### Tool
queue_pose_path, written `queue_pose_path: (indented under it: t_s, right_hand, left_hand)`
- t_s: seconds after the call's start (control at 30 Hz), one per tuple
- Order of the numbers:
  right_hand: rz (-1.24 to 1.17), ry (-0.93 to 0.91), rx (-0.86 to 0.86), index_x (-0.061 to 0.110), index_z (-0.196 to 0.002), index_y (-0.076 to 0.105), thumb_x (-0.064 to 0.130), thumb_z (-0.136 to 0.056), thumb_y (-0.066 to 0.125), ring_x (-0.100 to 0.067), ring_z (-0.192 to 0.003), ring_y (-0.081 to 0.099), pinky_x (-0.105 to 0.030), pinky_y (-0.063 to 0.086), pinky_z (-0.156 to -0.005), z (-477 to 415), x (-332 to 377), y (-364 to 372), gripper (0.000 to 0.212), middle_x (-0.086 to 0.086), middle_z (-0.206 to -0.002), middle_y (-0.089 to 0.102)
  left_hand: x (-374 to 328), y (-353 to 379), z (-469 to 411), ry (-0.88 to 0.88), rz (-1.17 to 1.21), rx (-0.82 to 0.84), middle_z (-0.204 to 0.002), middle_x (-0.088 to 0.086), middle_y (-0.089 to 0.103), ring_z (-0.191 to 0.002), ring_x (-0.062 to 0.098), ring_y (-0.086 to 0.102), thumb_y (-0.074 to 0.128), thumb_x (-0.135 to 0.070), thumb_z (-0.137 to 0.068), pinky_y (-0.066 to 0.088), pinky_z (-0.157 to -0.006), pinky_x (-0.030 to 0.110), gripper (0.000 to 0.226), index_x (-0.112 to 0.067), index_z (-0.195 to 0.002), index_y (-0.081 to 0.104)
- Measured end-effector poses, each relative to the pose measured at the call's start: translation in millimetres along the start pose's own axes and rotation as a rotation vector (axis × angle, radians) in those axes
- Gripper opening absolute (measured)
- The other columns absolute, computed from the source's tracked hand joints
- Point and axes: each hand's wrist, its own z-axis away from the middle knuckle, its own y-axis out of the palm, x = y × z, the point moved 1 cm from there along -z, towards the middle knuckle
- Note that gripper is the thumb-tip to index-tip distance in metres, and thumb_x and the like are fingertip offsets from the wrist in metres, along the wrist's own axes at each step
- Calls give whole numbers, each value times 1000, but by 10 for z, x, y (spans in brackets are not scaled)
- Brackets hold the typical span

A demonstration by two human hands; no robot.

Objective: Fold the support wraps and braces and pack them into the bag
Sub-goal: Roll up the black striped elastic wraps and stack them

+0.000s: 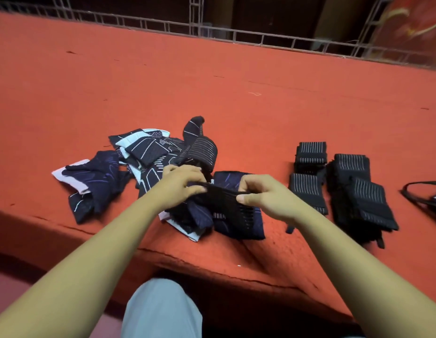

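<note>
I am pinching a black ribbed elastic support wrap (221,194) between my left hand (181,182) and my right hand (262,195), each gripping one end, just above the heap of unfolded navy patterned braces (148,154) on the red cloth-covered worktop (260,106). I am judging that the stretchy band could spring out of either pinch, or catch on the heap beneath and spoil the fold.

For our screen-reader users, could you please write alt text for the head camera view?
A left hand and right hand pinch a black striped elastic wrap stretched between them above a pile of navy patterned braces on an orange-red cloth surface. Folded black striped wraps lie to the right, beside a black strapped item.
</note>
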Motion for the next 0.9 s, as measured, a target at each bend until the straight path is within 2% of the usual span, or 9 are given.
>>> queue_pose_path:
  t_s: [0.1,0.17,0.23,0.33,0.47,0.6,0.7,0.8,0.9]
  right_hand:
    - [217,55,-128,17,-85,59,29,-89,71,-7,-69,53,-32,42,-70,55,-81,16,17,7,-78,60]
    - [417,81,-214,25,-109,63,51,-81,73,-11,-96,53,-35,41,-90,56,-66,59,40,7,-102,61]
    - [364,18,-208,29,-123,60,56,-79,74,-5,-112,47,-29,36,-102,45,17,133,53,10,-115,58]
    - [123,32,-152,31,-121,58,54,-80,74,0,-107,57,-22,44,-91,0,6,288,49,16,-115,64]
    - [176,104,-215,28,-89,61,44,-83,74,-4,-77,56,-22,37,-64,-87,-191,394,22,13,-80,62]
    - [223,95,-235,22,-84,67,25,-87,72,0,-70,57,-23,41,-67,-73,-272,345,6,10,-77,67]
    - [238,137,-186,26,-73,63,14,-89,66,1,-64,55,-27,44,-69,-31,-375,357,20,11,-68,64]
    - [177,184,-260,24,-77,61,35,-93,62,-12,-76,61,-35,49,-79,5,-493,439,20,7,-78,68]
    - [186,221,-206,23,-99,60,71,-78,59,-12,-82,61,-35,49,-78,39,-503,609,52,9,-86,65]
  left_hand:
    - [-202,-23,-1,58,10,-118,-108,-13,67,-125,0,49,54,-42,-87,16,-98,28,21,-29,-95,69]
    - [-369,-34,-31,105,16,-142,-105,-11,68,-112,1,54,51,-37,-88,18,-100,29,24,-25,-99,69]
    - [-493,-15,-66,128,27,-103,-99,-12,69,-97,2,54,49,-33,-89,24,-102,35,23,-26,-100,69]
    - [-584,17,-94,96,102,-53,-86,-16,68,-88,6,59,56,-31,-90,37,-92,36,14,-33,-93,69]
    - [-598,62,-70,43,147,-1,-85,-13,71,-82,5,62,67,-19,-90,47,-77,28,9,-24,-92,74]
    - [-472,99,-25,22,155,-9,-102,-13,69,-97,4,61,66,-14,-91,46,-88,22,17,-21,-106,72]
    - [-293,217,20,14,158,-2,-126,-5,59,-118,7,53,66,-16,-87,34,-104,13,32,-17,-120,68]
    - [-274,380,113,-2,186,-45,-131,-3,57,-125,8,49,59,-23,-83,29,-111,15,46,-14,-128,65]
    - [-332,441,118,-20,232,-112,-114,-9,65,-109,7,54,65,-23,-86,37,-100,18,41,-22,-127,67]
